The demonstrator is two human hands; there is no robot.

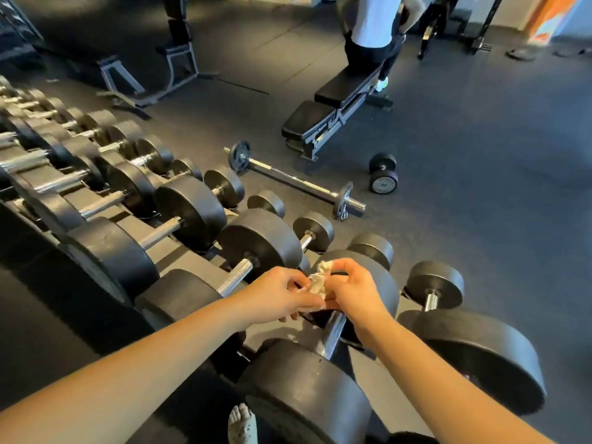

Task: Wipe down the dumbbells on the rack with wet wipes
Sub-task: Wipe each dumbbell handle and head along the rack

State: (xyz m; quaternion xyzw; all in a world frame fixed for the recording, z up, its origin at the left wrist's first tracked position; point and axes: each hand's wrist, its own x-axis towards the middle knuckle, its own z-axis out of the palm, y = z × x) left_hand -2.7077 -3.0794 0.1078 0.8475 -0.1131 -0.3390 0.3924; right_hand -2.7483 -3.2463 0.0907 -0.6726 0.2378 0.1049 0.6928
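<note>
A crumpled white wet wipe is held between both my hands above a big black dumbbell on the rack. My left hand pinches the wipe's left side. My right hand pinches its right side, thumb and forefinger on top. The dumbbell's chrome handle runs under my right wrist. More black dumbbells with chrome handles fill the tiered rack away to the upper left.
A loaded barbell and a dumbbell lie on the dark rubber floor beyond the rack. A black bench stands behind them with a person at its far end. My foot shows below.
</note>
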